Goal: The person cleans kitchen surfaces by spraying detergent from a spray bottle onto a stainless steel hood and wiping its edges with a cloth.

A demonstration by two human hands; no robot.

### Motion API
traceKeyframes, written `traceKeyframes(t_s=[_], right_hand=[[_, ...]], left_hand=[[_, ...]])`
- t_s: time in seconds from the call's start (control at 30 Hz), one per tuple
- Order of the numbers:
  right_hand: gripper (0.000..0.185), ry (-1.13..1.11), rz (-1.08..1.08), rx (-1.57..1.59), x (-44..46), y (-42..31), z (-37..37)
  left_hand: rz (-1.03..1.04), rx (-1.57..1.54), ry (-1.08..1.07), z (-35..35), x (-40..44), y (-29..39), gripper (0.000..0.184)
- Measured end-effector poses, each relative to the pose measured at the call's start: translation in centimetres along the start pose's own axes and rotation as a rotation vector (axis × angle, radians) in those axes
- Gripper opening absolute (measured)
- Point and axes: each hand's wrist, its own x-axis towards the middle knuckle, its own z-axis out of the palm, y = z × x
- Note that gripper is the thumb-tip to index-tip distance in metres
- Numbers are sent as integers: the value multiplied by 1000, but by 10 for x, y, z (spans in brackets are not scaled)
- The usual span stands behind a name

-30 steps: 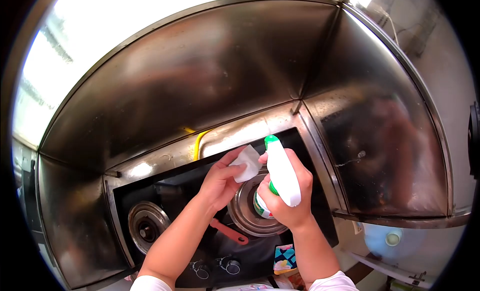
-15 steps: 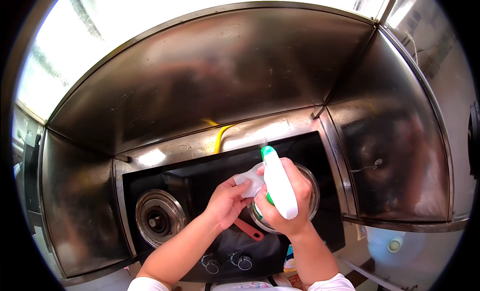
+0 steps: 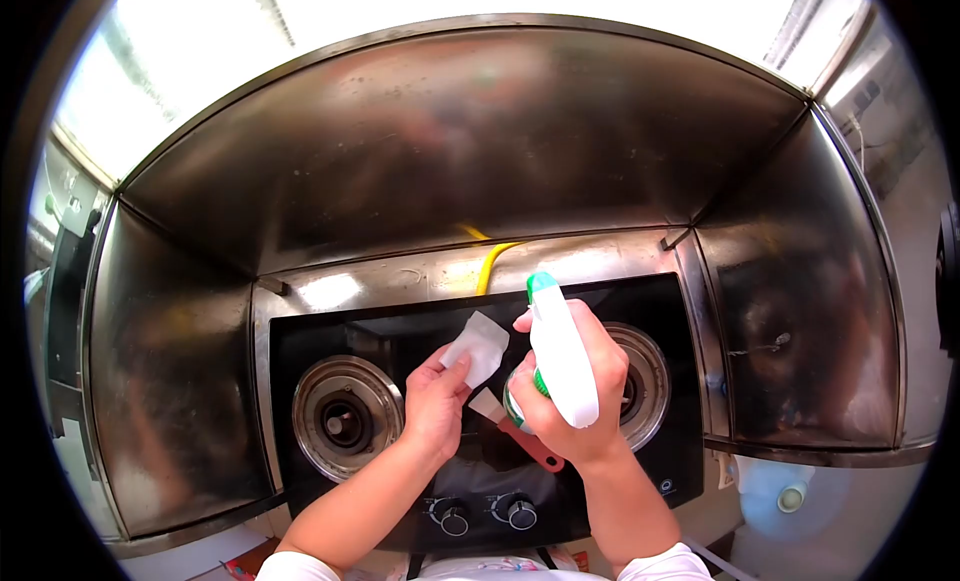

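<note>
My left hand (image 3: 436,405) pinches a small white cloth (image 3: 480,347) between thumb and fingers, above the middle of the black gas stove (image 3: 620,496). Wrapped in my right hand (image 3: 604,373) is a white spray bottle (image 3: 563,366) with a green nozzle pointing toward the back; most of its lower body is hidden by the hand. A scraper (image 3: 532,445) with a reddish handle and pale blade lies on the stove between and below the hands. The right burner (image 3: 645,381) is partly covered by my right hand.
The left burner (image 3: 345,419) sits beside my left forearm. Two control knobs (image 3: 520,514) are at the stove's front. Stained metal panels (image 3: 480,141) stand behind and at both sides. A yellow hose (image 3: 488,269) runs behind the stove. A bluish container (image 3: 790,499) stands lower right.
My left hand with the cloth has moved left, away from the spray bottle, uncovering the scraper's blade. The right hand keeps its grip on the bottle. The view has shifted slightly.
</note>
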Motion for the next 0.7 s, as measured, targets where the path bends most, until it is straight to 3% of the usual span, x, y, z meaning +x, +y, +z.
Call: traceKeyframes(t_s=[0.43,0.7], right_hand=[[30,-98,102,14,-14,-6,79],[31,-200,41,75,-21,-22,127]], left_hand=[[-157,-69,3,-60,-12,6,31],[-125,-191,76,-96,-25,20,28]])
